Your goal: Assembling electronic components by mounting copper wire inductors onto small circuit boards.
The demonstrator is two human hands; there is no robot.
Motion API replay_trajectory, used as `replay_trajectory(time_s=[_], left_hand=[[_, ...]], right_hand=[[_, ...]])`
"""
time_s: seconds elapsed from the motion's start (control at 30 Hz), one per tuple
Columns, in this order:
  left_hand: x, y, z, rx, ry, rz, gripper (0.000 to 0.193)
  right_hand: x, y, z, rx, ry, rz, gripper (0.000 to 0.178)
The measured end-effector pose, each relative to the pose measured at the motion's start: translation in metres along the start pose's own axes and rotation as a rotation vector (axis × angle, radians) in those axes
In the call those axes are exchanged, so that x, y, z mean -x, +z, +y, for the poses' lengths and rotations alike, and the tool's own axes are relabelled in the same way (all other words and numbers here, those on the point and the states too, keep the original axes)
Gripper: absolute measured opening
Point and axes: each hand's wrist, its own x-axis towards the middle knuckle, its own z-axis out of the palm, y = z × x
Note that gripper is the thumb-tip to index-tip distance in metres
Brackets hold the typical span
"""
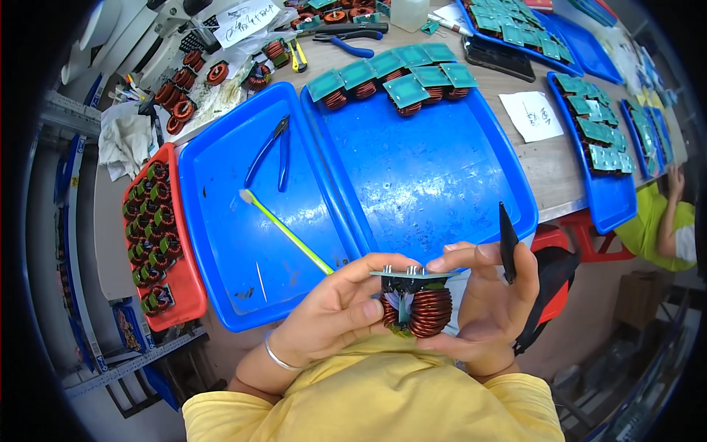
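Note:
Close to my chest, a copper-wound toroidal coil (429, 311) hangs under a small green circuit board (420, 275), whose metal pins stick up on top. My left hand (339, 309), with a silver bangle at the wrist, grips the coil's left side between thumb and fingers. On the other side, my right hand (490, 302) has its thumb under the coil and a fingertip on the board's edge. A black, flat, pointed tool (508, 243) is tucked between the right hand's fingers; its kind is unclear. Part of the coil is hidden behind my fingers.
Blue trays (449, 162) lie ahead, one with several board-topped coils (405, 90) along its far edge. Blue-handled cutters (283, 151) and a yellow-green brush (287, 232) lie in the left tray. A red tray (193, 291) of coils stands left. A co-worker's arm (669, 221) shows far right.

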Motion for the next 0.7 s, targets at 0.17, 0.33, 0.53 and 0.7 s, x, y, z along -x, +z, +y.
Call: replay_trajectory(time_s=[0.17, 0.33, 0.53, 0.7], left_hand=[[-0.001, 0.002, 0.0, 0.03, -0.038, 0.025, 0.047], [-0.002, 0.005, 0.0, -0.059, -0.042, 0.105, 0.048], [-0.004, 0.003, -0.003, -0.178, 0.114, 0.081, 0.051], [-0.003, 0.002, -0.01, -0.007, 0.086, 0.169, 0.067]], right_hand=[[-0.002, 0.0, -0.004, 0.034, 0.015, -0.006, 0.114], [-0.002, 0.002, -0.004, 0.05, 0.008, -0.012, 0.113], [-0.009, 0.01, 0.001, 0.144, -0.139, -0.066, 0.072], [-0.015, 0.011, 0.0, 0.146, -0.143, -0.093, 0.078]])
